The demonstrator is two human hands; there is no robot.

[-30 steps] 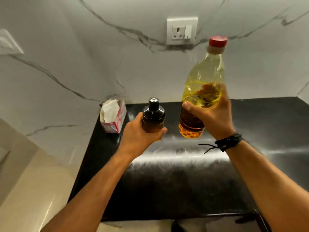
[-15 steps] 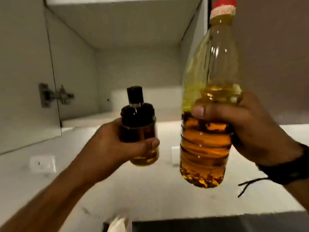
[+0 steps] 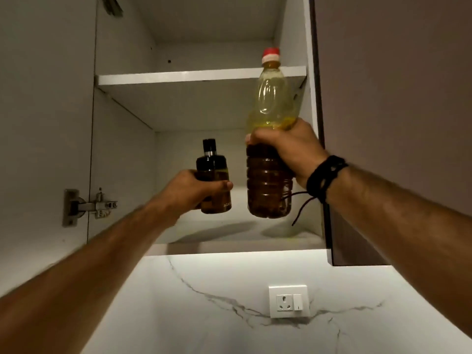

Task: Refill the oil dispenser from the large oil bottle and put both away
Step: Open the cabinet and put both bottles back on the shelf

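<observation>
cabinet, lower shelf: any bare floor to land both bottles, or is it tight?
Lower shelf floor looks bare from left wall to right wall; only shadows on it. Upper shelf shows its edge and underside only; top unseen. Tightest at the right: the large bottle in the right hand sits near the side panel. The dispenser, in the left hand, has room.

The left hand (image 3: 194, 191) hides the oil dispenser's (image 3: 214, 175) left side, whose cap shows doubled by blur. The right hand (image 3: 286, 149) covers the large oil bottle's (image 3: 268, 190) middle. The dispenser's label print is illegible.
</observation>
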